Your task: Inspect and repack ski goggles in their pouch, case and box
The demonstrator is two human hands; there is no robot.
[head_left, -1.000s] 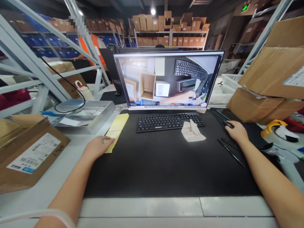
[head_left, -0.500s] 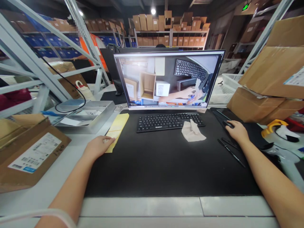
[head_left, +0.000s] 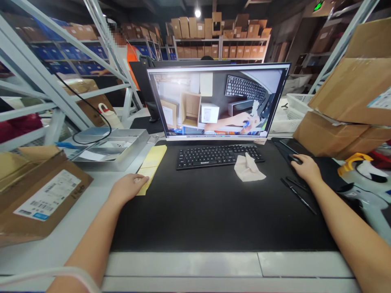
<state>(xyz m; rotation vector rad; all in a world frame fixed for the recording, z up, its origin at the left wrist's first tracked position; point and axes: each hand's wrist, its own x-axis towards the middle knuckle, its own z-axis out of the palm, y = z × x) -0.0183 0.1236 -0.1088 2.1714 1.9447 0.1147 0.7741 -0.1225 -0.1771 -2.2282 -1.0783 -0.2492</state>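
Clock from mat centre. Black mouse [head_left: 295,158] sits at 2, right hand [head_left: 309,169] wrapped over it; button pressure can't be told. Spot looks chosen for easy reach, just right of the keyboard [head_left: 210,157] at 12. Yellow slips [head_left: 154,158] at 10, left hand [head_left: 127,189] resting on their near end, fingers loosely curled, probably steadying them; can't tell if it's pinching. Crumpled tissue [head_left: 249,170] at 1, overlapping the keyboard's right end. Pens [head_left: 299,197] at 3, just nearside of the right hand, so they limit a pull toward 4. Monitor [head_left: 218,103] stands behind the keyboard, facing the person. Widest room: black mat [head_left: 210,215] between the forearms, front edge at 6, then desk [head_left: 183,264]. Labelled carton [head_left: 65,211] bounds 9; stacked cartons [head_left: 342,97] bound 2.
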